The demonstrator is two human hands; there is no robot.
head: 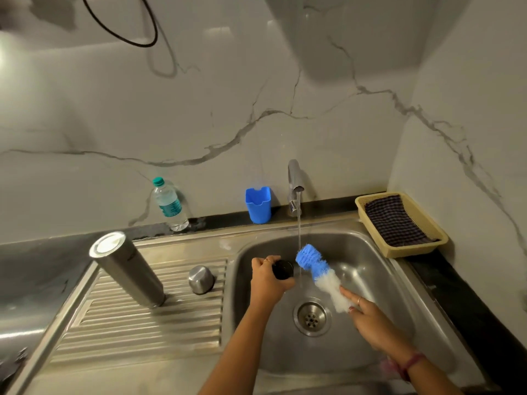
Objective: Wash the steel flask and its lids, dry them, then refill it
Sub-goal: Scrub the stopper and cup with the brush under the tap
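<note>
On the drainboard at the left, the steel flask stands upside down, its long axis leaning so the base points toward 11 o'clock and the mouth rests on the ridges. Just beside it, at its 3 o'clock, a small steel cap sits mouth down. Behind, on the dark tabletop, stand a plastic water bottle and a blue holder.

Over the sink, the left hand curls its fingers around a round black lid, whose open face points toward 3 o'clock. Water runs from the tap between both hands. The right hand grips the white handle of a blue bottle brush, index finger straight along it; the brush's long axis goes toward 10 o'clock, bristles close to the lid.

At the far right, a yellow basket holds a checked cloth.
</note>
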